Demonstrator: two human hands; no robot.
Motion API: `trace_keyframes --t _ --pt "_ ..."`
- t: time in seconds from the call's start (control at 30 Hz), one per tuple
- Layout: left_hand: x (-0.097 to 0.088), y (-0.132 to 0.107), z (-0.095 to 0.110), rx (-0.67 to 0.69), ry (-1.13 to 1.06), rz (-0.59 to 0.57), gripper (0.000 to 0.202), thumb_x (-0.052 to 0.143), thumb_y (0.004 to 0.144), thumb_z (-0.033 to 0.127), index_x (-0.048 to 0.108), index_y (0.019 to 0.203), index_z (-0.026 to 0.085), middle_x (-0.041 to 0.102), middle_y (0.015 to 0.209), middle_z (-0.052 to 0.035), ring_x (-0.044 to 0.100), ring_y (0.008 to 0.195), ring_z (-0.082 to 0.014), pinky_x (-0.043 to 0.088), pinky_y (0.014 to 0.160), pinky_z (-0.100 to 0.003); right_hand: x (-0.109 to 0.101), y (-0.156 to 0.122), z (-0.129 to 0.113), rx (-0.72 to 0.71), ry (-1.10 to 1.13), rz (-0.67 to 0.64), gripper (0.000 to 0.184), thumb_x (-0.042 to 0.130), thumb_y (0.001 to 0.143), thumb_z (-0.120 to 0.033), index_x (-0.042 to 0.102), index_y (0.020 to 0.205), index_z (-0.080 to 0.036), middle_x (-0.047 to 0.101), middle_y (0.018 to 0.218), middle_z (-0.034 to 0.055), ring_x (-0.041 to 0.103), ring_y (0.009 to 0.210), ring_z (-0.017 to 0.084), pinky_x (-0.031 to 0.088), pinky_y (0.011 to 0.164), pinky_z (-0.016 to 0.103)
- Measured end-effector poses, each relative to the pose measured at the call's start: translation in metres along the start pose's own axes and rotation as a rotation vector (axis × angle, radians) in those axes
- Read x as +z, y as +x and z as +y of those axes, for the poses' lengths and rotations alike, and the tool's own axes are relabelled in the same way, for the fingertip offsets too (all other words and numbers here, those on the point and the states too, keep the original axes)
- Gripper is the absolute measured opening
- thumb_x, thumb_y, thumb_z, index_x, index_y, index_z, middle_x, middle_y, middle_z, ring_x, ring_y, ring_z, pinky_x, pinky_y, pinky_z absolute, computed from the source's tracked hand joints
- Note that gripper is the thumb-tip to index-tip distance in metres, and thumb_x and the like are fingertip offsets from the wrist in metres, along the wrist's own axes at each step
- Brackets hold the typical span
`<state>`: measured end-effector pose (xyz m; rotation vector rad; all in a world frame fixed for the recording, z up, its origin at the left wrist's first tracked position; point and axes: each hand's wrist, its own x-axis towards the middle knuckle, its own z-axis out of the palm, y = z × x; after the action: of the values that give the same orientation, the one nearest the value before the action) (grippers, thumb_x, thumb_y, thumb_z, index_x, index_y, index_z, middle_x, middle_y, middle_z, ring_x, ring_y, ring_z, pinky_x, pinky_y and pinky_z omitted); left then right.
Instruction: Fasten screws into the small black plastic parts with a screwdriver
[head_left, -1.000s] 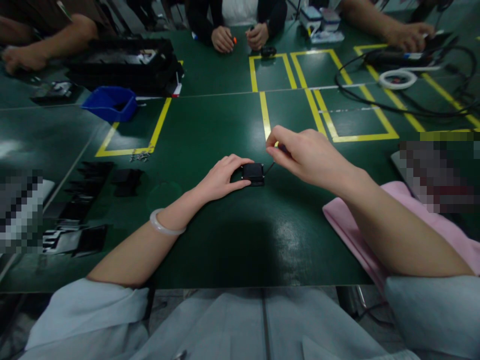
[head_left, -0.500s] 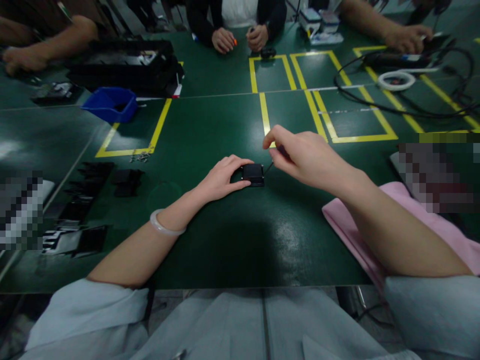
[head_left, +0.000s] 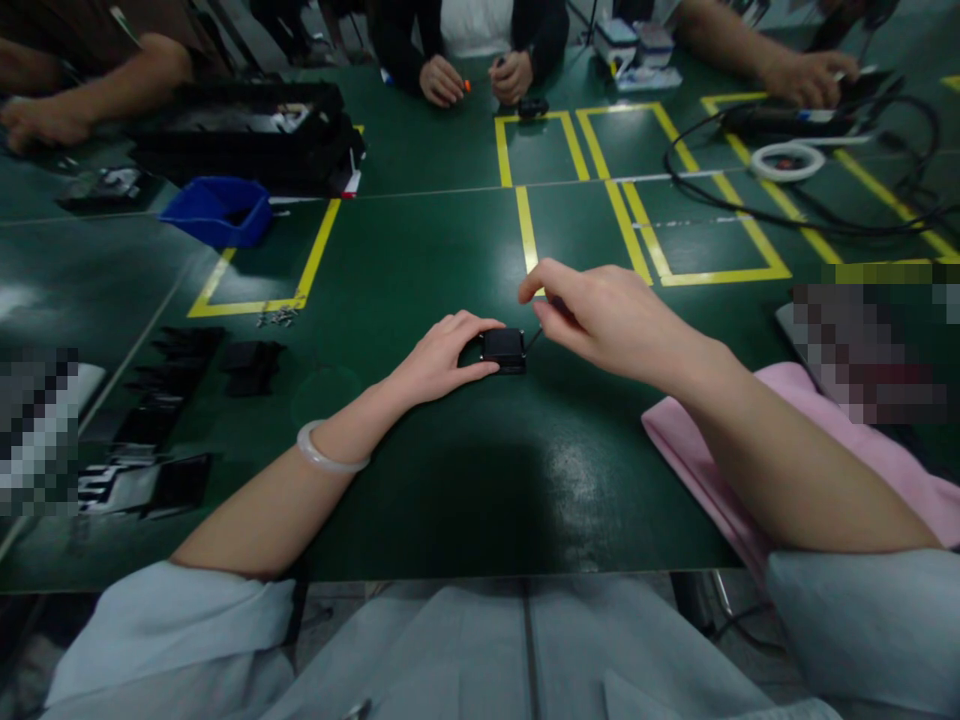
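Note:
A small black box-shaped part (head_left: 504, 349) lies on the green table (head_left: 420, 270) in front of me. My left hand (head_left: 442, 356) grips its left side, thumb below and fingers curled over the top. My right hand (head_left: 604, 318) hovers just right of the part, fingers pinched on a thin dark tool or wire (head_left: 534, 338) whose tip points at the part's right edge. What exactly the pinch holds is too small to make out.
A blue bin (head_left: 219, 210) and a black tray (head_left: 247, 130) stand at the far left. Black parts (head_left: 187, 400) and small screws (head_left: 279, 317) lie left. A pink cloth (head_left: 787, 440) is under my right arm. Cables (head_left: 795, 200) run far right. Other people's hands (head_left: 480, 78) work across.
My right hand has drifted slightly left and down, closer to the black part. My left hand has kept its grip in place.

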<state>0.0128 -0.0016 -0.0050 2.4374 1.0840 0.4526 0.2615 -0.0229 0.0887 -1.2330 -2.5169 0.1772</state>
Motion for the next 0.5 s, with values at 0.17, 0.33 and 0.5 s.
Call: trace_keyframes --t 0.17,0.33,0.5 --pt "0.0003 -0.0002 -0.0005 0.016 0.005 0.005 0.053 0.059 0.095 0.053 0.054 0.138 0.022 0.059 0.123 -0.0091 0.055 0.113 -0.0271 0.044 0.098 -0.04 -0.001 -0.0002 -0.0001 -0.009 0.012 -0.023 0.026 0.042 0.1 -0.033 0.061 0.11 -0.019 0.065 0.075 0.0018 0.058 0.067 0.018 0.031 0.066 0.028" --pt "0.0002 0.0003 -0.0002 0.01 0.009 0.002 0.052 0.06 0.095 0.051 0.054 0.138 0.022 0.06 0.123 -0.0088 0.056 0.113 -0.0268 0.044 0.099 -0.039 -0.0013 0.0004 -0.0009 -0.004 -0.03 -0.042 0.024 0.042 0.1 -0.033 0.061 0.107 -0.019 0.064 0.072 0.0014 0.056 0.064 0.017 0.029 0.064 0.028" --pt "-0.0006 0.0007 0.0009 0.002 -0.01 -0.001 0.052 0.061 0.094 0.052 0.055 0.136 0.021 0.059 0.125 -0.0094 0.056 0.114 -0.0274 0.044 0.1 -0.04 -0.001 -0.0001 -0.0026 -0.01 -0.029 -0.022 0.027 0.042 0.097 -0.025 0.058 0.116 -0.018 0.066 0.076 0.0024 0.056 0.064 0.017 0.028 0.063 0.028"
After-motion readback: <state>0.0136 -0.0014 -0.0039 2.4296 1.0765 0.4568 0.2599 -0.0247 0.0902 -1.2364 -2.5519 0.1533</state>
